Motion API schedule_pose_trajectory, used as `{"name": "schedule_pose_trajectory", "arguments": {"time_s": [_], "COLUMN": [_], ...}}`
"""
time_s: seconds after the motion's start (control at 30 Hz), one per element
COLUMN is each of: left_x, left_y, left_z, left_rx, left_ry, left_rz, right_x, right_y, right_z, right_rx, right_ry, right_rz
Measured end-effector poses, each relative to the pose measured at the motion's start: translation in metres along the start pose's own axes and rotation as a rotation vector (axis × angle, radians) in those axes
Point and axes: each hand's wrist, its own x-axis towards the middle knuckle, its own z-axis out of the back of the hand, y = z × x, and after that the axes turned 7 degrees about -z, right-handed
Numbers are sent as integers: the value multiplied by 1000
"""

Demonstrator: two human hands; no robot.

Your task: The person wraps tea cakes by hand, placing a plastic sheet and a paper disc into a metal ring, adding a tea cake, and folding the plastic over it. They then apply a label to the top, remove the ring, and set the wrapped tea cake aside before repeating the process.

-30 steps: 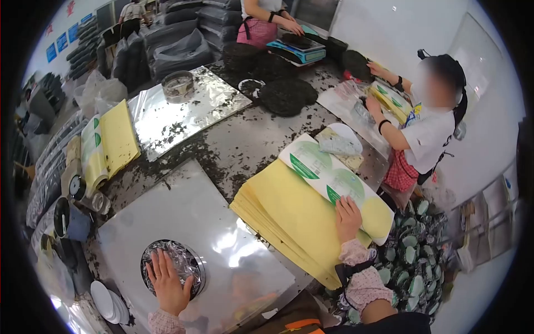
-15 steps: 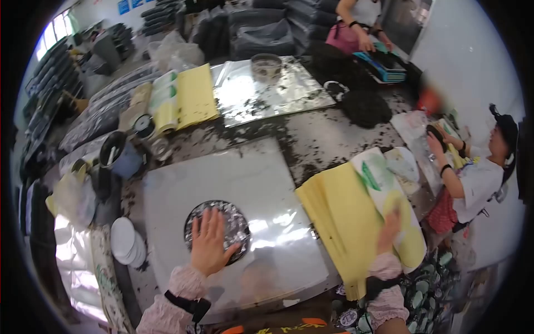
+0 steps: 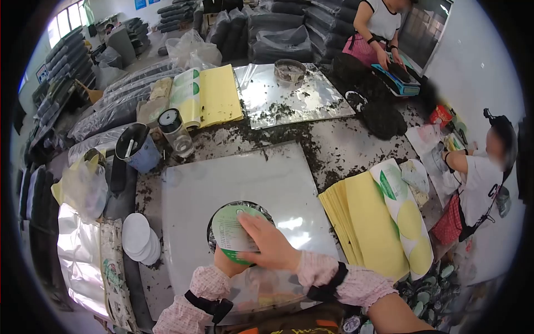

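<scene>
On the pale sheet (image 3: pixel 192 195) in front of me sits a dark round cake in shiny clear wrap (image 3: pixel 212 238), mostly covered by a round green-and-white printed label (image 3: pixel 232 229). My right hand (image 3: pixel 272 242) reaches in from the right and grips the label, fingers over its face and thumb near its lower edge. Close against the near edge of the label is my left hand (image 3: pixel 229 264); its fingers are hidden behind the label and my right hand.
Stacked white discs (image 3: pixel 136 236), a blue cup (image 3: pixel 139 150) and a glass jar (image 3: pixel 177 136) stand left. Yellow sheets (image 3: pixel 372 222) and a strip of round labels (image 3: pixel 411 236) lie right. Dark leaf bits litter the table. Two co-workers (image 3: pixel 378 33) (image 3: pixel 478 178) handle things at the far right.
My right hand has come from the label strip to the wrapped cake, bringing a round label. My left hand no longer lies spread on the cake; it has shifted toward the near edge.
</scene>
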Motion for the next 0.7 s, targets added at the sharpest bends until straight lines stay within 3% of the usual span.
{"name": "schedule_pose_trajectory", "arguments": {"time_s": [0.07,0.13,0.17,0.23,0.3,0.4,0.47,0.5,0.57,0.6,0.67,0.7], "left_x": [12,17,19,15,7,31,32,29,23,24,38,38], "left_y": [-10,-16,-20,-18,-13,-19,-7,-2,5,-5,-32,-21], "left_z": [17,44,53,69,73,65,48,46,37,41,54,34], "left_rx": [-108,-566,-798,-655,-521,-387,-511,-562,-618,-334,218,203], "left_ry": [46,-205,-343,-475,-594,-390,-480,-517,-536,-388,-55,-1], "left_rz": [37,200,283,313,359,176,265,277,286,201,10,42], "right_x": [12,21,21,17,18,17,20,23,35,40,66,69], "right_y": [-13,-15,-13,0,4,9,6,4,-5,-7,-18,-19], "right_z": [-12,-22,-21,-20,-22,-19,-16,-9,-2,-1,-8,-11], "right_rx": [215,274,66,-335,-402,-407,-339,-213,124,303,74,-48], "right_ry": [-34,-35,-1,42,80,192,129,40,-213,-330,-187,-111], "right_rz": [-69,-164,-66,110,107,73,100,165,-30,-142,-333,-425]}}
